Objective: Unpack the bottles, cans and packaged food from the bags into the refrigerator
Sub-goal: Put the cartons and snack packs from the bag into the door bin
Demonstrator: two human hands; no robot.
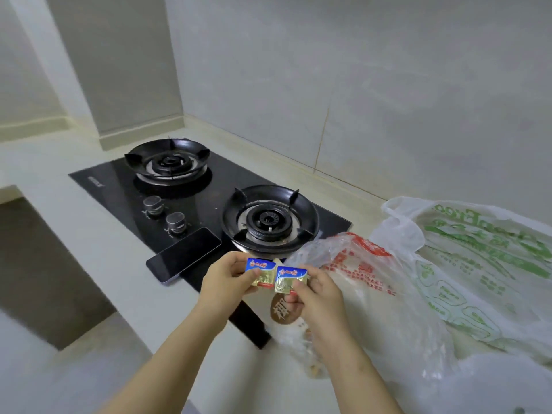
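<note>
Left packet: you hold a small square foil butter packet with a blue top band and gold lower half (260, 271), lifted above the near right corner of the black glass two-burner gas hob (125, 186).
Right packet: a second small foil butter packet of the same blue and gold kind (290, 279) sits just right of the first, their edges touching or overlapping; you cannot tell which.
Left hand: your left hand (227, 282) is pinched on the left packet, thumb on its face, fingers behind it.
Right hand: your right hand (318, 297) is pinched on the right packet at its lower right corner, thumb on top.
Red-print bag: a crumpled clear plastic bag with red printing (358, 273) lies on the worktop just right of the hob, under and behind your right hand.
Brown label: a pale package with a round brown label (280, 310) shows below the packets, at the hob's near right edge; whether it is inside the bag you cannot tell.
Green-print bag: a larger translucent white plastic bag with green printing (478, 264) lies further right of the hob, beside the red-print bag.
Phone: a dark rectangular phone, screen off (183, 253), rests on the hob's front edge, just left of your left hand.
Knobs: two round grey knobs (164, 215) sit on the hob between its burners.
Worktop: the pale stone worktop (113, 264) carries the hob and both bags.
</note>
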